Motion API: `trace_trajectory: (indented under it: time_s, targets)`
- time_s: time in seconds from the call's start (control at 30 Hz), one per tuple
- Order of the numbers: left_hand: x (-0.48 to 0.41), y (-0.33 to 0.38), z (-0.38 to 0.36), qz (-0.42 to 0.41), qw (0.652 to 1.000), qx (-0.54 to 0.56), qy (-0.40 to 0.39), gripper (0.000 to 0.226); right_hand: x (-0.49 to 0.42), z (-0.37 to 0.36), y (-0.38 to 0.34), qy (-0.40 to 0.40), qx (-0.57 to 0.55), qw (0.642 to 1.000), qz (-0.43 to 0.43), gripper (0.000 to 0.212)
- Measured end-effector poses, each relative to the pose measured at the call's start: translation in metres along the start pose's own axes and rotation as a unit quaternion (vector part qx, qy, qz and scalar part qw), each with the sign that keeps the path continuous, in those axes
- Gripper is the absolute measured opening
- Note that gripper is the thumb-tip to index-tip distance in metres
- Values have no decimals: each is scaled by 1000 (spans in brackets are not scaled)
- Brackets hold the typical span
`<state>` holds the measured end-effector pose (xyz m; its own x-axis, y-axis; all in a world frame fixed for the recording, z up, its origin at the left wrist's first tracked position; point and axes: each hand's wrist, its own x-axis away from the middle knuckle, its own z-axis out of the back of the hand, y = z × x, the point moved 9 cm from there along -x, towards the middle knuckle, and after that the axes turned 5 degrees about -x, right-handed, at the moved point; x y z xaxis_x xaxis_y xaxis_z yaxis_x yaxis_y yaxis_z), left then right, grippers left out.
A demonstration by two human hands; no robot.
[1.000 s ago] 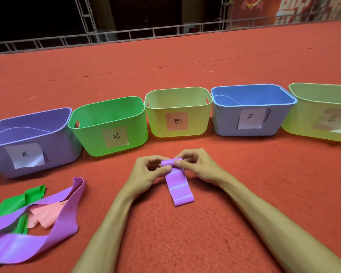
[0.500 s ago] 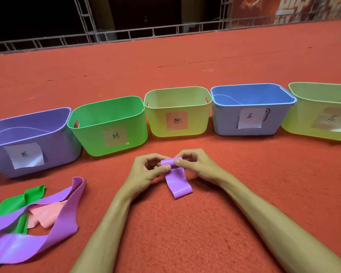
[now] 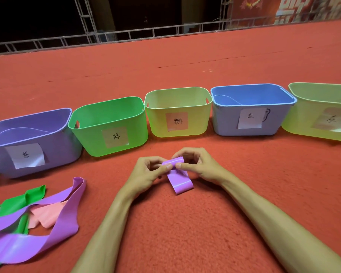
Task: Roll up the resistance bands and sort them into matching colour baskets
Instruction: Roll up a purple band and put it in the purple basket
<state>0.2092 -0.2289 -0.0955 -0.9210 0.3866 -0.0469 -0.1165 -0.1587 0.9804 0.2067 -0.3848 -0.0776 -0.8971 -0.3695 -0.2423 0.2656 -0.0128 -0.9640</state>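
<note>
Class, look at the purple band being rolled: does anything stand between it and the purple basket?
Nothing blocks it. Bare carpet runs left from the band to the purple basket. The green basket stands beside it, close to that path; loose bands lie nearer, aside.

Red carpet floor (image 3: 185, 56) runs to a metal truss railing (image 3: 126, 34) before darkness.
</note>
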Motion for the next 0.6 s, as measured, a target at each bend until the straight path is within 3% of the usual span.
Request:
trace_trajectory:
  time_s: [0.2,0.33,0.6]
  targets:
    - [1,1,8,-6,999,23,23,24,-2,0,13,20,-7,998,-52,36]
    - [0,7,11,-52,998,-28,27,37,0,0,10,11,-21,999,-45,20]
    - [-1,3,2,-21,1000,-18,-2,28,2,-2,1,-8,-39,999,-4,27]
